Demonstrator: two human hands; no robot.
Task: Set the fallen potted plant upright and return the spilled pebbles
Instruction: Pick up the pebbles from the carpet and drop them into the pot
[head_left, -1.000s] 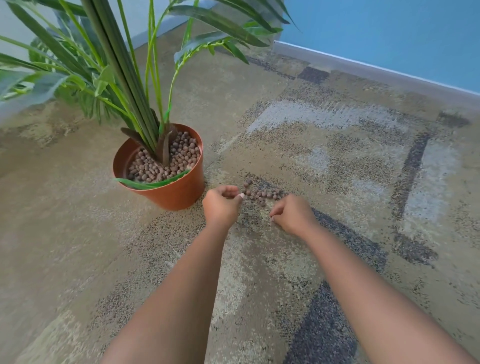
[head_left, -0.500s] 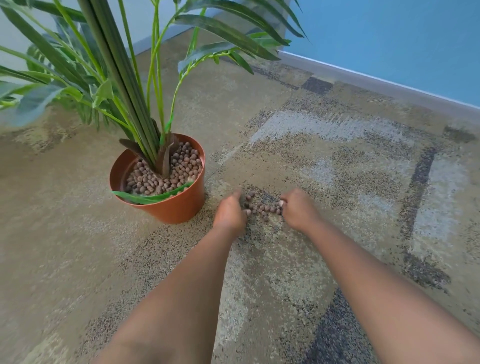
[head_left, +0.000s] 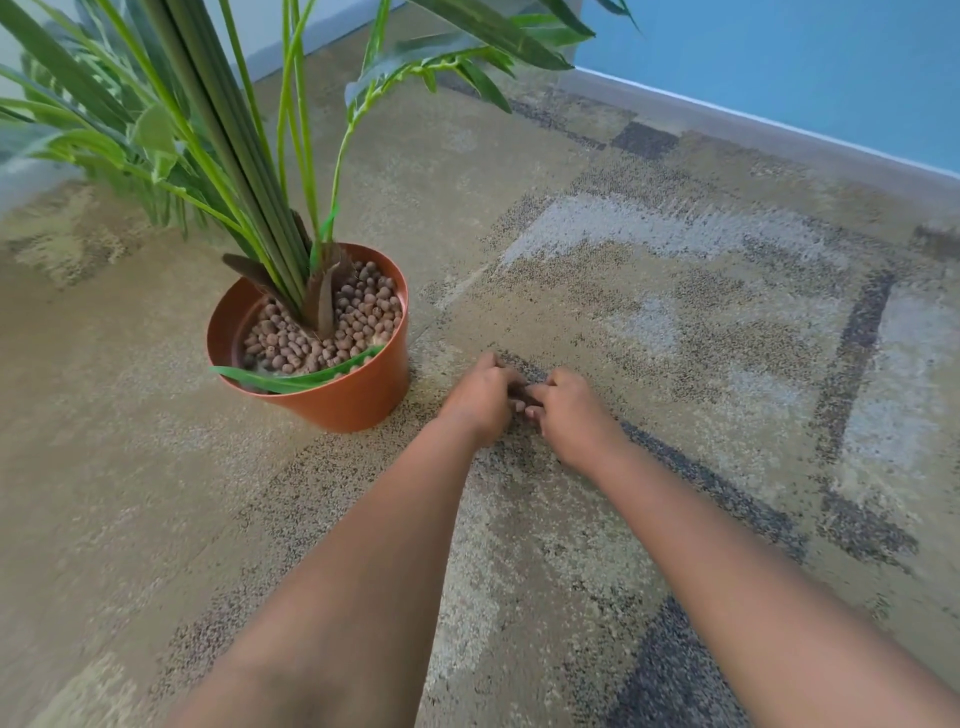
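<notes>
The orange pot (head_left: 343, 400) stands upright on the carpet at the left, with a tall green plant (head_left: 228, 130) rising from it. Brown pebbles (head_left: 332, 322) fill the pot around the stems. Just right of the pot, my left hand (head_left: 480, 397) and my right hand (head_left: 569, 415) are pressed together on the carpet, fingers curled inward and touching. They are cupped over the small pile of spilled pebbles, which is almost fully hidden; only a dark sliver shows between the fingers (head_left: 519, 400).
Patterned beige and grey carpet (head_left: 675, 312) stretches all around. A blue wall with a grey baseboard (head_left: 753, 130) runs along the back right. Long leaves (head_left: 467, 57) hang over the floor behind my hands.
My hands have closed in from either side of the pebble pile until they meet. The loose pebbles that lay in plain sight between them are now covered.
</notes>
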